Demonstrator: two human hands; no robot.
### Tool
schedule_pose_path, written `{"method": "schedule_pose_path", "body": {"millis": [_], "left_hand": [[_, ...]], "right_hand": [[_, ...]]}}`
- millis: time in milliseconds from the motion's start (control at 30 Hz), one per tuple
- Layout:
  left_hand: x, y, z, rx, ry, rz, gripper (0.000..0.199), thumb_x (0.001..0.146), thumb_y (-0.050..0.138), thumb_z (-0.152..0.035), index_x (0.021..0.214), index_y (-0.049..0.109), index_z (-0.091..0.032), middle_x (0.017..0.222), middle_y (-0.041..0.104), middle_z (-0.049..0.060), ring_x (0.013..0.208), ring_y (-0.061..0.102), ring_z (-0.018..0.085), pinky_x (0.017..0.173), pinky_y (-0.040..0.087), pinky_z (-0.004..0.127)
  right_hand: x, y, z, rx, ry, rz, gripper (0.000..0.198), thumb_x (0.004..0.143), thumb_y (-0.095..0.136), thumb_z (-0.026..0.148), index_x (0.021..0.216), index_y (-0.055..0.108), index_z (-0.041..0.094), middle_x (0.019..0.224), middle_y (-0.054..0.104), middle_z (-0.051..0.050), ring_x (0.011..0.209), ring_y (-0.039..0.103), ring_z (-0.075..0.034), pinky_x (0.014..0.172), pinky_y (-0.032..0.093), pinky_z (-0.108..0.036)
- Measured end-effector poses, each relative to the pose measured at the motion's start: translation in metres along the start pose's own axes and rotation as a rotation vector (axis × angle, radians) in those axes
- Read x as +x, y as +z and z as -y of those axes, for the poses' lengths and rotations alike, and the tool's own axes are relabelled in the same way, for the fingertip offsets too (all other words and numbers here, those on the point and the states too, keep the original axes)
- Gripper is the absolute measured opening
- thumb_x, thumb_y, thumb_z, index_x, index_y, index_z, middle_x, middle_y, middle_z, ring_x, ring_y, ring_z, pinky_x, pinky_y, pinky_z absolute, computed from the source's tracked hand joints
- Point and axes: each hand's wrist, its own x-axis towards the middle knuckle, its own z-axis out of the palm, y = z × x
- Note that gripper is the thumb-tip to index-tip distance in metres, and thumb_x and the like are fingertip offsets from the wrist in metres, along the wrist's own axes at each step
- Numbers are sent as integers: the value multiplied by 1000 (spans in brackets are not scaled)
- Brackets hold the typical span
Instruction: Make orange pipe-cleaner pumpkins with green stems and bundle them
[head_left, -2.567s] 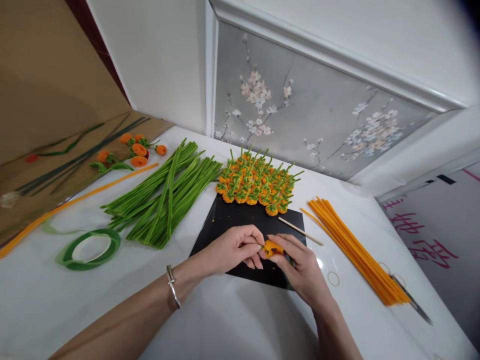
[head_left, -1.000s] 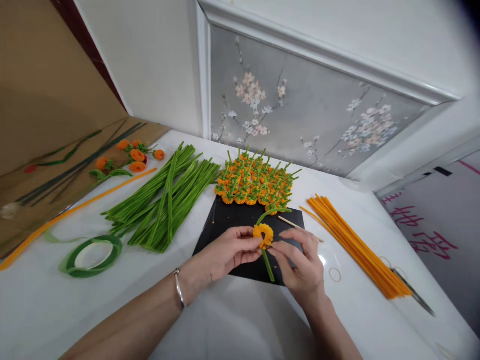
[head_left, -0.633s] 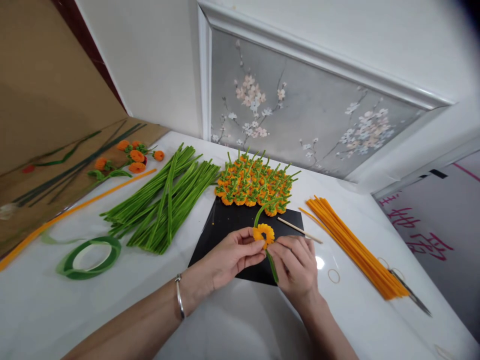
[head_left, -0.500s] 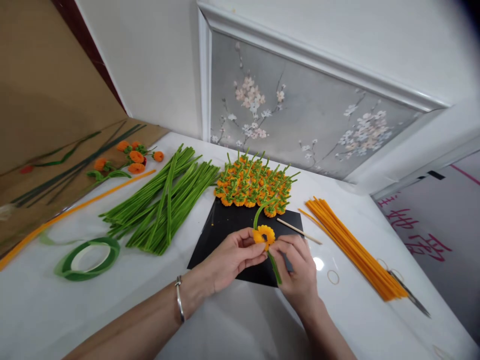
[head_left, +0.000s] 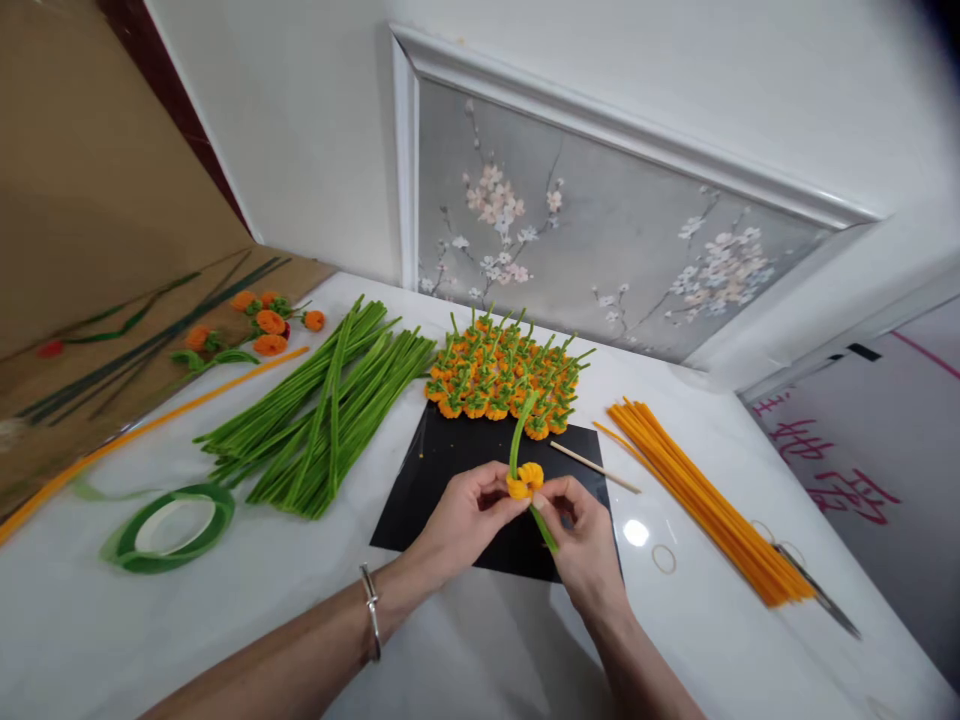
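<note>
Between my two hands is a small orange pipe-cleaner flower [head_left: 527,480], curled into a ring, with a green pipe cleaner [head_left: 519,432] running up behind it and out below. My left hand [head_left: 474,512] pinches the flower's left side between thumb and fingers. From the right, my right hand [head_left: 581,535] pinches its lower right edge, close to the green stem's lower part. Both hands are over a black mat [head_left: 420,495]. Just beyond them stand rows of finished orange flowers [head_left: 502,375] with green stems pointing up.
Left lie a bundle of green pipe cleaners [head_left: 322,420], a roll of green tape [head_left: 217,520] and several orange flowers [head_left: 270,322]. Right are a thin wooden stick [head_left: 592,466], orange pipe cleaners [head_left: 712,500], a rubber band [head_left: 664,559] and partly covered scissors [head_left: 829,600]. A wall panel [head_left: 600,220] rises behind.
The orange ring has turned from facing me to a more tilted, tighter curl. The green piece above it now points more upright. Both hands still pinch the flower.
</note>
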Motion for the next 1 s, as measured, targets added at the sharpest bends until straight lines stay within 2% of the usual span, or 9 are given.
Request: {"method": "schedule_pose_path", "body": {"millis": [133,233,367,433,533,667,1000], "left_hand": [[2,-1,-3,6,2,32,13,76,68,-20,87,65,-14,84,67,1,81,62,15,76,47,25],[1,1,-7,-61,-47,44,15,75,71,-22,86,63,-14,82,66,1,79,61,14,74,47,24],[0,2,-8,-254,-145,71,20,77,72,-27,88,60,-15,83,65,0,78,61,11,75,49,24],[-1,2,-8,-307,-170,73,22,78,71,-29,90,59,-15,83,64,0,76,60,9,74,50,22],[-1,1,-9,-298,-175,57,24,78,72,-30,91,59,-14,85,64,0,75,59,8,72,50,21],[-1,2,-12,-250,-139,46,24,76,73,-29,87,58,-13,82,64,0,76,59,9,71,50,21],[-3,3,-6,-117,-23,56,11,79,67,-19,89,62,-15,82,65,-1,74,58,9,70,48,21]], "right_hand": [[0,1,0,209,50,-6,23,77,66,33,80,47,21,69,51,5,58,48,-11,54,41,-22],[1,2,2,375,103,15,28,74,70,31,83,45,23,70,50,6,60,48,-10,55,41,-21],[2,-5,7,545,153,154,29,77,70,33,95,49,24,81,55,3,72,56,-12,65,48,-24],[2,-10,8,494,96,198,28,79,69,33,100,52,24,88,56,1,76,57,-13,68,49,-24],[2,-15,8,342,-12,170,34,79,69,31,109,53,24,93,57,-1,77,58,-13,68,51,-25],[1,-13,5,216,-92,162,25,83,64,29,106,56,23,85,59,-1,76,59,-14,69,52,-26],[2,-8,12,335,9,165,17,81,66,30,91,57,20,78,61,0,68,60,-12,65,52,-24]]}}
